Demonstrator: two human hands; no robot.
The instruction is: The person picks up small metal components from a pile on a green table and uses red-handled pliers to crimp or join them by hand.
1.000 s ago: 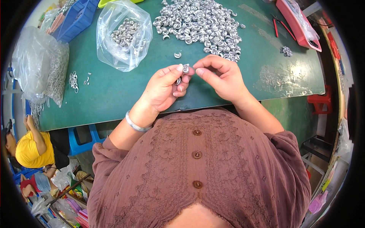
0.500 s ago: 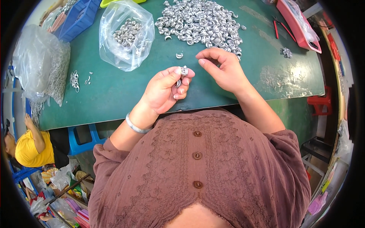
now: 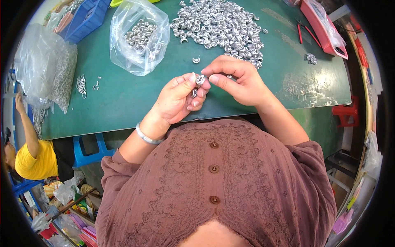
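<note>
Between the thumb and fingers of my left hand (image 3: 175,96) is a small silvery curved metal piece (image 3: 200,79), standing up at the fingertips. A second, similar metal piece (image 3: 194,93) shows lower down against the curled fingers. My right hand (image 3: 242,84) is close beside it, thumb and index finger drawn together at the held piece; whatever they pinch is too small to make out. Just beyond the hands lies one loose curved piece (image 3: 196,60). Farther back spreads a big heap of such pieces (image 3: 218,26), and left of it an open clear plastic bag (image 3: 121,59) contains more.
On the green table (image 3: 123,103), a bulging clear bag of metal rings (image 3: 63,82) stands left, near some loose links (image 3: 81,85) and a blue crate (image 3: 84,20). Red-handled pliers (image 3: 300,33) and a pink tray (image 3: 323,31) lie right. A person in yellow (image 3: 37,158) is at left.
My right hand has moved left and closed in on the piece in my left hand. That piece has turned slightly. The person in yellow has raised an arm.
</note>
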